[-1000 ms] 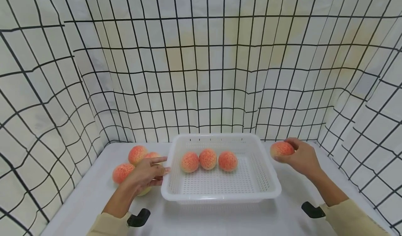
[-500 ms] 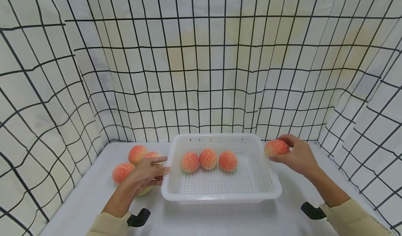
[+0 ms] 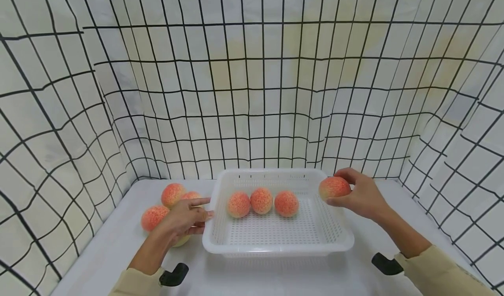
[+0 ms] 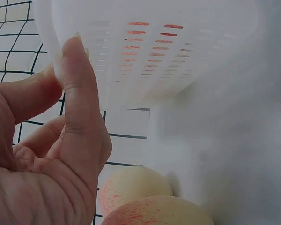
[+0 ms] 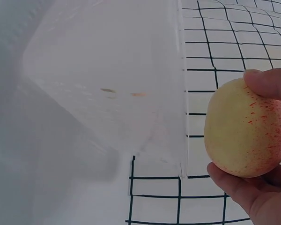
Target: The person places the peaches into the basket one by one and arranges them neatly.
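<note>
A white plastic basket with slotted walls stands in the middle of the table, with three red-and-yellow peaches in a row inside; the middle peach is one of them. My left hand pinches the basket's left rim between thumb and finger, as the left wrist view shows. My right hand grips another peach at the basket's right rim, higher than the table. In the right wrist view this held peach shows its pale yellow side, thumb on one side and fingers on the other, beside the basket wall.
Several more peaches lie left of the basket, partly behind my left hand; one is the back peach. White walls with a black grid enclose the table at the back and both sides.
My right hand has carried its peach leftward, from beside the basket to over its right rim. The left hand, the basket and the other peaches stay where they were.
</note>
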The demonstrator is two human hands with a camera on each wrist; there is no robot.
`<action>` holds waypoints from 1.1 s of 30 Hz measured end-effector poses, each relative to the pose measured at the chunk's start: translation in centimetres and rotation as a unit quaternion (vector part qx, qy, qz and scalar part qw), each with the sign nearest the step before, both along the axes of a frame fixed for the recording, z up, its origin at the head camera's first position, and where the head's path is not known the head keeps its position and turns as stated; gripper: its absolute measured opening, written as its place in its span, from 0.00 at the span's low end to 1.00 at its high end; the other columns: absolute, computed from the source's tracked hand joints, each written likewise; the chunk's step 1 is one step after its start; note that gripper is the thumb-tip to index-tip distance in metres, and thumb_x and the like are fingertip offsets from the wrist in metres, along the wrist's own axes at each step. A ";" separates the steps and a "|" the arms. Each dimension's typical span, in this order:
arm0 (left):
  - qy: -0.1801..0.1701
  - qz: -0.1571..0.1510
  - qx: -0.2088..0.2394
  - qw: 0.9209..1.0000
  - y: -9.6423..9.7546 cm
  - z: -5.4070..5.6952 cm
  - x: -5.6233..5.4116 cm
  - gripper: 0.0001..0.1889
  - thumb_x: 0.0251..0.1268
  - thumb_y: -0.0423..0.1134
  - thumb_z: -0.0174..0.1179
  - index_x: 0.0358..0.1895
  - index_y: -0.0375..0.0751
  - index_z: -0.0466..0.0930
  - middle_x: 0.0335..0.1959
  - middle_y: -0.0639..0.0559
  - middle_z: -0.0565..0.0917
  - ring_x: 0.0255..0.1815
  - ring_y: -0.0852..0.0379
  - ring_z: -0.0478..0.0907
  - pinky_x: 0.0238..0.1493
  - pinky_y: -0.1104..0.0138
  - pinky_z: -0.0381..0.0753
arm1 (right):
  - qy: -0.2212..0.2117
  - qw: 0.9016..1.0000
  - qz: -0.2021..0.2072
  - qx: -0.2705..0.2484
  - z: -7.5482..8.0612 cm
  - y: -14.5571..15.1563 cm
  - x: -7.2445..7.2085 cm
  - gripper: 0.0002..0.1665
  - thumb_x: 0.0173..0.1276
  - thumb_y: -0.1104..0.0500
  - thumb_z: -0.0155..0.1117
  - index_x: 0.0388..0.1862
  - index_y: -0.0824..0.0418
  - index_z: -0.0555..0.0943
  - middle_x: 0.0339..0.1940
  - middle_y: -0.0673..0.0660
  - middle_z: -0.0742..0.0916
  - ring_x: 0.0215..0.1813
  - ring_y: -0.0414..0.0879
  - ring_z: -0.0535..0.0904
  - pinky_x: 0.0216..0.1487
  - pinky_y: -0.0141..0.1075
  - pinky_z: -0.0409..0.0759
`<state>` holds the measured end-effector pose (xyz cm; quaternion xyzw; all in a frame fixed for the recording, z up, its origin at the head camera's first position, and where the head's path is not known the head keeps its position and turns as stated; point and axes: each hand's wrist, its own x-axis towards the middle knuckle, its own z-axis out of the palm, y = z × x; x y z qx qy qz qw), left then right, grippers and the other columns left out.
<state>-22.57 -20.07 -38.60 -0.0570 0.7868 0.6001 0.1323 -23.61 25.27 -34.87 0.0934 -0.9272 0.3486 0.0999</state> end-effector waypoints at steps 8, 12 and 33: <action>0.003 0.006 -0.006 1.000 0.1 -0.1 0.0 0.34 0.68 0.36 0.70 0.75 0.34 0.70 0.44 0.44 0.90 0.33 0.54 0.85 0.37 0.61 0.91 | 0.007 0.999 0.043 0.007 -0.4 -1.2 -0.3 0.38 0.52 0.55 0.86 0.60 0.59 0.79 0.55 0.61 0.87 0.55 0.55 0.84 0.51 0.47 0.90; -0.001 0.008 -0.003 1.000 0.0 -0.1 0.0 0.34 0.68 0.36 0.70 0.75 0.35 0.70 0.43 0.44 0.90 0.33 0.54 0.85 0.37 0.62 0.90 | 0.006 0.998 0.056 0.011 -0.8 -1.8 -0.5 0.37 0.51 0.54 0.86 0.59 0.59 0.79 0.54 0.59 0.88 0.54 0.54 0.84 0.50 0.44 0.91; 0.004 -0.006 0.007 1.000 -0.1 -0.2 -0.1 0.36 0.69 0.36 0.69 0.77 0.32 0.66 0.42 0.45 0.90 0.33 0.55 0.86 0.38 0.61 0.91 | -0.004 0.994 0.108 0.017 -2.9 -2.4 -1.4 0.37 0.51 0.54 0.87 0.59 0.59 0.80 0.53 0.56 0.88 0.55 0.53 0.86 0.56 0.49 0.89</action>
